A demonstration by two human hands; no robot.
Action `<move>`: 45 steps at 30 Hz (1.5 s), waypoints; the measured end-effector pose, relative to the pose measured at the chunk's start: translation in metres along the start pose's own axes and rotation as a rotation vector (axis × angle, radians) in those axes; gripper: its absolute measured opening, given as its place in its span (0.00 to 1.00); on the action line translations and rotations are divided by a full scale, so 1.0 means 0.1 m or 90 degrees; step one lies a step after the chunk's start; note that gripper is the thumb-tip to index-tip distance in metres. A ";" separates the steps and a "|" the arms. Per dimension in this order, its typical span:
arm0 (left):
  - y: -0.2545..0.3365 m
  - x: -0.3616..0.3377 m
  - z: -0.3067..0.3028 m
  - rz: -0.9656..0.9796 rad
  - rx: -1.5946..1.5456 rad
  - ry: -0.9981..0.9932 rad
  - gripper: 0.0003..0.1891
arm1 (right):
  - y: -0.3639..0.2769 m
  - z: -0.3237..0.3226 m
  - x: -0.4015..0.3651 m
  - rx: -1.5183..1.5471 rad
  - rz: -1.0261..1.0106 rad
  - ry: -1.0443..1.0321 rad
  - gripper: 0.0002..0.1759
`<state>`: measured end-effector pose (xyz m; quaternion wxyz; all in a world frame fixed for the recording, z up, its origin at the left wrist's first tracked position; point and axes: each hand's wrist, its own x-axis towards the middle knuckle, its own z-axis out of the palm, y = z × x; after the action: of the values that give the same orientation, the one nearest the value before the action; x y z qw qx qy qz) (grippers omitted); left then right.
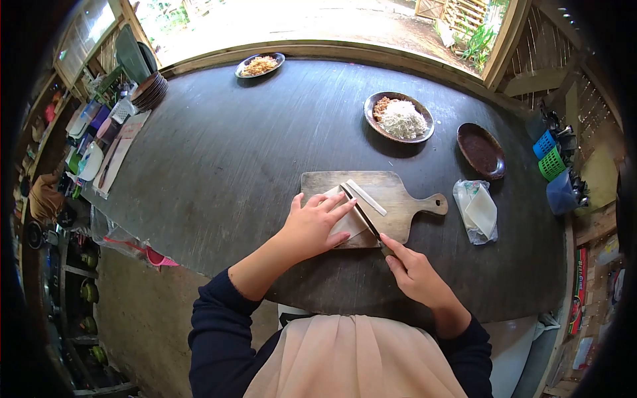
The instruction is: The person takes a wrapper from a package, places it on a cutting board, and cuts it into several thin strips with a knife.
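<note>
A wooden cutting board [391,189] with a handle lies on the dark table [219,146]. My left hand [314,225] rests flat with spread fingers on a pale, thin sheet [350,233] on the board. In my right hand [415,273] is the handle of a knife [365,217]; its dark blade lies along the sheet's right edge, beside my left fingertips. Narrow cut strips [366,198] lie on the board just right of the blade. A plastic packet with more pale sheets [480,211] sits to the right of the board.
Beyond the board are a plate of white shreds and brown food [403,121], an empty brown oval dish [480,151] and a smaller plate of food [259,65]. Stacked brown plates [150,91] and containers stand at far left; colored baskets [551,163] hang at right.
</note>
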<state>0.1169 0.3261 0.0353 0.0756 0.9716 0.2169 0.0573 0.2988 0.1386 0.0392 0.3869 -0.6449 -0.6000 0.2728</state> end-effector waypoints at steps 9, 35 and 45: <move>0.00 0.00 -0.02 -0.005 -0.009 -0.013 0.35 | -0.02 0.01 0.00 0.030 0.018 0.013 0.24; 0.01 0.01 0.02 -0.033 -0.029 -0.025 0.32 | -0.03 0.05 0.00 -0.037 -0.021 0.016 0.24; 0.06 0.01 0.25 -0.019 0.021 -0.020 0.32 | -0.06 0.06 0.01 -0.057 -0.025 0.010 0.23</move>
<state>0.1242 0.3179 0.0118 0.0637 0.9701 0.2314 0.0372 0.2906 0.1404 0.0411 0.3675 -0.6518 -0.6210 0.2336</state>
